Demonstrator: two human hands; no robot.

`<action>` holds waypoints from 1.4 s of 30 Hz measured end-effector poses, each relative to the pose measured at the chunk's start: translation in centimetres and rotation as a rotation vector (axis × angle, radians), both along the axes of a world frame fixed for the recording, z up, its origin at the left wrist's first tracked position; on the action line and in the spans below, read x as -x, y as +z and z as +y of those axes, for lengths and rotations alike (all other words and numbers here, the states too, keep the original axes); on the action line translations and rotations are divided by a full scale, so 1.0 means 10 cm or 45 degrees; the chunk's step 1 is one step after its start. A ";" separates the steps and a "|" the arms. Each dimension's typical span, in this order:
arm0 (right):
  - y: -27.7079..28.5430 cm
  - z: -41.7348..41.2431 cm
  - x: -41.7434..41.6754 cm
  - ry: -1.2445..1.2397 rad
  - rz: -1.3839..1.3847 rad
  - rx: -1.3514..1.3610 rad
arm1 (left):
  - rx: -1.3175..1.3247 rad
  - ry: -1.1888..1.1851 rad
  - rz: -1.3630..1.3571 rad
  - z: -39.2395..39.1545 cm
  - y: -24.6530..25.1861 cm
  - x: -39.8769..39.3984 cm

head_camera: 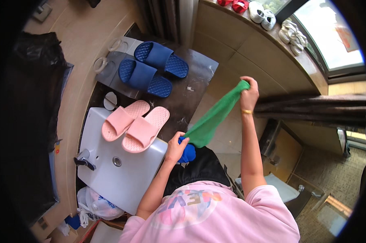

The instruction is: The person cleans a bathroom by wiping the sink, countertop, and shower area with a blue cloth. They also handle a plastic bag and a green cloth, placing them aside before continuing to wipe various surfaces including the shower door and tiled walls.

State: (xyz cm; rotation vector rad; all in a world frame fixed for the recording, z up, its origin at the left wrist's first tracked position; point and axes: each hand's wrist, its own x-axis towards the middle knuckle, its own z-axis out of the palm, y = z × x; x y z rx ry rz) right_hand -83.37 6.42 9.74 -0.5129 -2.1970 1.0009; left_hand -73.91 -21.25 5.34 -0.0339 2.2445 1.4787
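Observation:
A green cloth [214, 118] is stretched at a slant between my two hands. My right hand [249, 92], with a gold-coloured band at the wrist, grips its upper end. My left hand [175, 147] pinches its lower end and also holds a bunched blue cloth [188, 154], which hangs just above my black trousers. Left of my left hand, a pair of pink slide sandals [141, 133] rests at the edge of the white washbasin [134, 182] and the dark countertop. Farther up the counter lies a pair of dark blue slide sandals [145, 77].
The basin has a metal faucet [85, 161]. Glass holders [100, 64] project by the tiled wall. A filled plastic bag [99, 205] sits below the basin. White shoes [262, 15] and red shoes stand on the window ledge [304, 63]. Dark curtains [310, 111] hang at the right.

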 end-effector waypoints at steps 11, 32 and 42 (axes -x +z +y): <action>-1.84 -0.52 0.87 0.682 -0.602 -0.221 | 0.458 0.450 -0.190 0.29 -1.05 1.28; -1.85 -0.65 0.73 0.589 -0.645 -0.425 | 0.830 -0.371 -0.479 0.63 -0.82 0.96; -1.58 -0.85 1.32 0.748 -0.322 -0.202 | 0.805 -0.281 -0.468 0.61 -0.81 0.99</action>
